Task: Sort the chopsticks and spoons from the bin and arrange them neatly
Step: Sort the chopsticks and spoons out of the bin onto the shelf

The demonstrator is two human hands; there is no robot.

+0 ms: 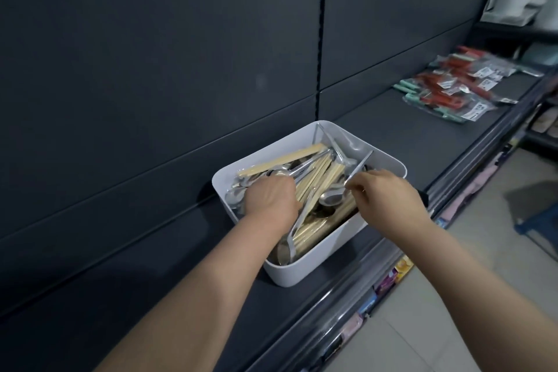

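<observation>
one bin [389, 164], two hands [271, 198]

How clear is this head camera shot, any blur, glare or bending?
Head view: dim light; the bin and both hands are fairly sharp; the packaged goods at far right are smeared; small glints on the spoons; wide-angle bending curves the shelf edge.

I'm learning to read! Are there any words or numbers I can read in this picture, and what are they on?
None can be read.
White labels on the packaged items on the shelf: too blurred.
Colourful packets below the shelf edge: too small.
White bin: no writing visible.
</observation>
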